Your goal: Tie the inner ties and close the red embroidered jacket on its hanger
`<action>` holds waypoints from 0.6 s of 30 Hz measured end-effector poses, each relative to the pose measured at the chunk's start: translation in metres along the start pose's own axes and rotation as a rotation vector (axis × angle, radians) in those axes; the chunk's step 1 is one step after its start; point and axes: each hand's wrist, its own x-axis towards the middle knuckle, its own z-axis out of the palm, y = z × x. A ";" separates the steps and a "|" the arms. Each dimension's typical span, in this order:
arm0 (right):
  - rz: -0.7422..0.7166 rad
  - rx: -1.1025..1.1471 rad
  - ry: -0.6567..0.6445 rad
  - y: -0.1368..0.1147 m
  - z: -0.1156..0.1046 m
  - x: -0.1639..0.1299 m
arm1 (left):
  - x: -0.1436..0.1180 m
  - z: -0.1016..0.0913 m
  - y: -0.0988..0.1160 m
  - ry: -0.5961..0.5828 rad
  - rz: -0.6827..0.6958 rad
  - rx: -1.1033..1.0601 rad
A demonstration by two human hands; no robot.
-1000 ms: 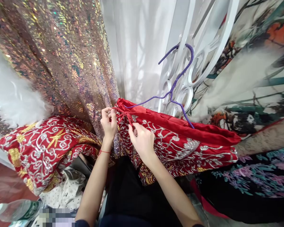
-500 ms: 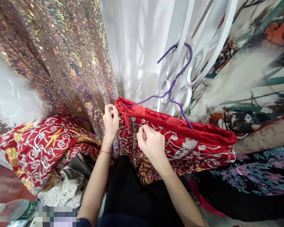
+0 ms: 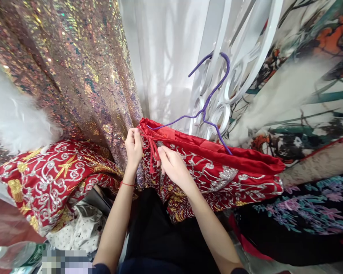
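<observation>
A red skirt (image 3: 201,156) with silver and gold embroidery lies slanted in front of me, its satin waistband (image 3: 246,156) uppermost. Inside the waistband sits a purple wire hanger (image 3: 203,110), hook pointing up. At the band's left end my left hand (image 3: 133,148) is closed in a pinch on a red drawstring by the corner. The drawstring (image 3: 152,146) is knotted and its ends dangle over the embroidery. Thumb and fingers of my right hand (image 3: 174,167) are closed beside the knot on a strand of this cord; the fingertips partly hide it.
More red embroidered cloth (image 3: 60,171) is heaped at the left under white feathers (image 3: 14,110). A sequinned curtain (image 3: 82,68) hangs behind it. White scrollwork (image 3: 254,64) stands behind the hanger. A plastic bottle (image 3: 17,254) lies lower left, black floral fabric (image 3: 311,213) at right.
My right hand has moved left to the drawstring knot and closed on a strand. The cord now shows as a larger loop. My left hand stays at the waistband's corner.
</observation>
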 end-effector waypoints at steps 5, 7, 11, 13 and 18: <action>0.019 0.005 -0.020 0.004 0.003 0.000 | -0.003 0.005 -0.001 -0.004 -0.037 -0.046; 0.001 -0.026 0.003 0.007 0.002 0.001 | -0.003 0.003 -0.001 -0.002 -0.032 -0.029; -0.071 0.061 0.105 0.007 -0.006 0.001 | 0.000 0.001 0.000 0.057 -0.024 -0.025; -0.081 0.050 0.225 0.004 -0.009 0.000 | 0.001 0.004 0.001 0.106 -0.032 -0.031; -0.080 -0.042 0.364 0.003 -0.014 0.001 | 0.004 0.012 -0.002 0.139 -0.055 -0.060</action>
